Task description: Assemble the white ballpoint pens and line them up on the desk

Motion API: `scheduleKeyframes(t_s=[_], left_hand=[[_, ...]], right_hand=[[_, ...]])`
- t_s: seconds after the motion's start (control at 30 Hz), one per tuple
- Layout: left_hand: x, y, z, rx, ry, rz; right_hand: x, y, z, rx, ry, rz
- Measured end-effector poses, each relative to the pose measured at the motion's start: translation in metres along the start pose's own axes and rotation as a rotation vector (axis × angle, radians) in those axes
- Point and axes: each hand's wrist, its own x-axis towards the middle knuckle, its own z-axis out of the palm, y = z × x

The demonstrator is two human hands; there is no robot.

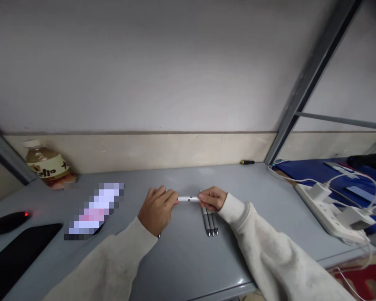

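Note:
Between my two hands a white pen [188,199] is held level, just above the grey desk. Its left end is gripped by my left hand [159,209], whose closed fingers cover that part. My right hand [213,198] pinches the other end between thumb and fingers. Several pens [210,223] with grey grips and silver tips lie side by side on the desk below my right hand, their upper parts hidden by it. A small dark tip shows under my left wrist; what it belongs to is hidden.
A phone [97,211] with a blurred screen lies to the left, near a drink bottle [50,165], a black mouse [9,222] and a black pad [21,259]. A yellow-black screwdriver [247,162] lies by the wall. At right, a power strip [319,213] holds plugged chargers and cables.

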Motion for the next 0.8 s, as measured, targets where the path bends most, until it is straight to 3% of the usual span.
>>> scheduleKeyframes(t_s=[0.07,0.13,0.27,0.37,0.43,0.53,0.67,0.8], left_hand=[[0.001,0.001,-0.002,0.021,0.018,0.000],[0.001,0.001,-0.001,-0.012,-0.014,-0.022],[0.000,-0.001,0.004,-0.143,-0.175,-0.159],[0.000,0.000,0.005,-0.197,-0.255,-0.234],[0.000,0.000,0.004,-0.197,-0.259,-0.242],[0.001,0.000,0.002,-0.172,-0.234,-0.232],[0.001,0.000,0.002,-0.282,-0.220,-0.227],[0.000,0.005,0.001,-0.438,-0.236,-0.197]], right_hand=[[0.001,0.000,0.001,0.082,-0.042,0.027],[0.002,-0.001,0.002,0.048,0.010,-0.001],[0.003,-0.003,0.002,-0.307,0.266,-0.234],[0.001,-0.006,0.002,-0.557,0.313,-0.402],[-0.002,-0.007,0.002,-0.603,0.313,-0.423],[-0.005,-0.009,0.004,-0.524,0.297,-0.335],[-0.001,-0.008,0.009,-0.178,0.343,-0.205],[0.007,-0.005,0.009,0.159,0.401,-0.248]])
